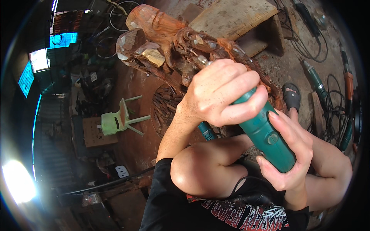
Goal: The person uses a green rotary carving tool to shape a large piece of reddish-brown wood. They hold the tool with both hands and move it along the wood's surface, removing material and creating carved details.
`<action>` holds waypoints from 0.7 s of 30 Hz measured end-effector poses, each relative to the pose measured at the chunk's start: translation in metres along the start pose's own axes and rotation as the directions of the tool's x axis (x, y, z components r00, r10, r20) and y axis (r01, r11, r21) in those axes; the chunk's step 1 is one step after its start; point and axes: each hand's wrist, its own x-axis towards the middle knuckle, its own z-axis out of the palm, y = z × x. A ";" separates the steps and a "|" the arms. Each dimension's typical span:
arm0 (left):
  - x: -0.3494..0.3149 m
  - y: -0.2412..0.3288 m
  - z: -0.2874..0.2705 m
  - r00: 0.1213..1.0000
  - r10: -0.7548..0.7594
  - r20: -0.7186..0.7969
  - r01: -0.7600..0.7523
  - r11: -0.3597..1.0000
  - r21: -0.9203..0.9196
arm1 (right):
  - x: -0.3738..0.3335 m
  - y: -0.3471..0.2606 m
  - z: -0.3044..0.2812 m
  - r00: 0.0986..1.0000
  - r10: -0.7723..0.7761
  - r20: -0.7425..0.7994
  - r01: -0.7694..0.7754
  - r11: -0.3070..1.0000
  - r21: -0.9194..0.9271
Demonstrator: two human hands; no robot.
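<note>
A teal-green die grinder (268,134) is held at a slant in both my hands. My left hand (225,92) wraps round its front end, fingers closed, close to the metal collet (202,59). Lower down, my right hand (295,158) grips the rear of the body, with the thumb underneath and fingers along the side. The collet points at a reddish-brown wood carving (177,38) with deep, irregular hollows and some pale cut facets. My left hand hides part of the carving, and I cannot tell whether the tool's tip touches it.
A thick wooden slab (227,17) lies behind the carving. Several power tools, among them a green grinder (318,84), lie at right among black cables (333,104). At left stand a pale green plastic chair (111,122) and a cardboard box (92,134). My sandalled foot (291,97) is beside the carving.
</note>
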 end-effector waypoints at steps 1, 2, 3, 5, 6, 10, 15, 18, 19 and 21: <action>-0.002 0.002 0.008 0.999 0.023 -0.026 -0.022 1.000 0.017 | -0.005 0.001 -0.001 1.000 0.001 -0.004 -0.001 1.000 -0.010; -0.004 0.002 0.012 0.998 0.035 -0.042 -0.034 0.999 0.028 | -0.008 0.004 -0.001 1.000 -0.004 -0.009 0.004 1.000 -0.029; -0.006 0.002 0.016 0.997 0.048 -0.058 -0.045 0.998 0.041 | -0.010 0.006 -0.001 1.000 -0.010 -0.013 0.009 0.999 -0.048; -0.009 0.004 0.016 0.998 0.047 -0.051 -0.044 0.997 0.062 | -0.012 0.009 0.000 0.999 -0.034 -0.016 0.033 0.997 -0.073; -0.010 0.004 0.016 0.998 0.039 -0.054 -0.036 0.997 0.062 | -0.013 0.011 0.000 0.999 -0.045 -0.018 0.043 0.995 -0.085; -0.010 0.004 0.010 0.998 0.022 -0.062 -0.017 0.997 0.079 | -0.005 0.012 0.004 0.997 -0.083 -0.013 0.081 0.994 -0.075; -0.012 0.000 0.017 0.992 0.021 -0.126 -0.009 0.996 0.090 | -0.001 0.016 0.002 0.994 -0.107 0.010 0.107 0.989 -0.100; -0.015 0.001 0.017 0.989 0.016 -0.150 0.000 0.994 0.107 | -0.005 0.019 -0.004 0.992 -0.077 0.099 0.089 0.989 -0.118; -0.014 0.000 0.018 0.987 0.018 -0.158 -0.001 0.994 0.107 | -0.005 0.020 -0.004 0.992 -0.079 0.096 0.089 0.990 -0.108; -0.014 -0.001 0.019 0.987 0.020 -0.161 -0.003 0.995 0.105 | -0.005 0.020 -0.005 0.992 -0.082 0.096 0.091 0.991 -0.100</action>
